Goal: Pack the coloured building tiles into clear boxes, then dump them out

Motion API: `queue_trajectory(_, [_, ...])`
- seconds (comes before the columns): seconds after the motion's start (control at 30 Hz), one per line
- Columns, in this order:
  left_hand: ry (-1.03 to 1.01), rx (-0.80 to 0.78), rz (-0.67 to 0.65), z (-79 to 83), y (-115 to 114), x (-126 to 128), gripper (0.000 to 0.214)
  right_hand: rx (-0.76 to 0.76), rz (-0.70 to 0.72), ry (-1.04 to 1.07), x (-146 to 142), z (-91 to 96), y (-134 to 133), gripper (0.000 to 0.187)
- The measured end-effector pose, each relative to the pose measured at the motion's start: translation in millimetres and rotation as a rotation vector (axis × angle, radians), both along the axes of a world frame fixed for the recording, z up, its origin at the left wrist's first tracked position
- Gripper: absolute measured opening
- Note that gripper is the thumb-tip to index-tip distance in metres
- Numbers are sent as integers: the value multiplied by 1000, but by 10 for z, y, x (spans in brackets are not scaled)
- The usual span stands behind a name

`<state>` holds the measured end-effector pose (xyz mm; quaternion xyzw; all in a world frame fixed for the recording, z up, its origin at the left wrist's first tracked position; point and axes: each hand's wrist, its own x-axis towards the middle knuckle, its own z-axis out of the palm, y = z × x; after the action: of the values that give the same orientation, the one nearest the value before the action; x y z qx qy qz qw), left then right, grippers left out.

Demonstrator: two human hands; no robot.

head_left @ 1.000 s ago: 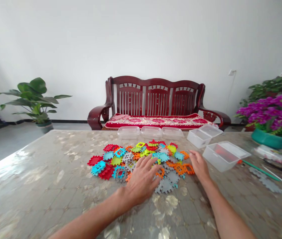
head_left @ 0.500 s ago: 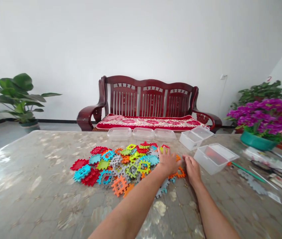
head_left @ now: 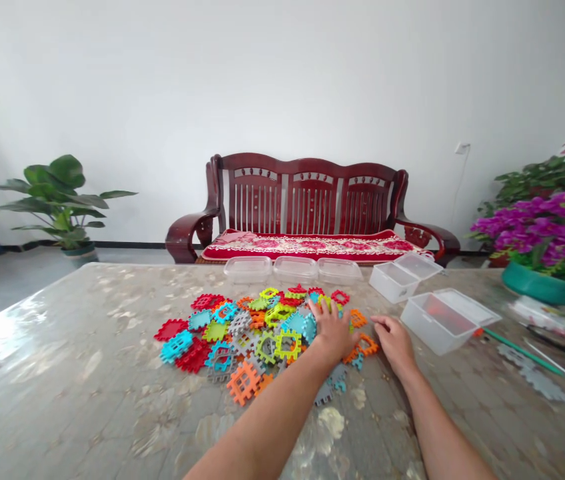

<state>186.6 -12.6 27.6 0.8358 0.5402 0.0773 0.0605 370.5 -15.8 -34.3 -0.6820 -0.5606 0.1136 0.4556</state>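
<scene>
A heap of flat, notched plastic tiles [head_left: 242,330] in red, blue, green, orange and grey lies in the middle of the table [head_left: 87,373]. My left hand [head_left: 331,328] lies flat on the right part of the heap, fingers spread and pressing on the tiles. My right hand [head_left: 393,338] rests on the tabletop just right of the heap, fingers slightly curled and touching an orange tile [head_left: 366,345]. Neither hand grips a tile.
Three shallow clear tubs [head_left: 292,269] stand in a row behind the heap. Two open clear boxes with lids [head_left: 440,320] sit to the right. Further right are a green pen [head_left: 512,340], packets and a teal pot of purple flowers [head_left: 547,240]. A wooden bench [head_left: 307,207] stands beyond the table.
My left hand has slid from the front middle of the heap to its right side. My right hand has drawn in slightly towards the heap.
</scene>
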Motion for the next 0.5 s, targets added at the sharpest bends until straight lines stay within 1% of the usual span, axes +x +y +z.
queue_trajectory(0.2, [6, 73, 47, -63, 14, -247, 60, 2, -3, -38, 10, -6, -18, 38])
queue_trajectory(0.37, [29, 68, 89, -60, 16, -463, 57, -1, -1, -51, 24, -22, -9, 38])
queue_trajectory(0.5, [37, 87, 82, -69, -2, -637, 57, 2, -6, -52, 11, 8, -21, 38])
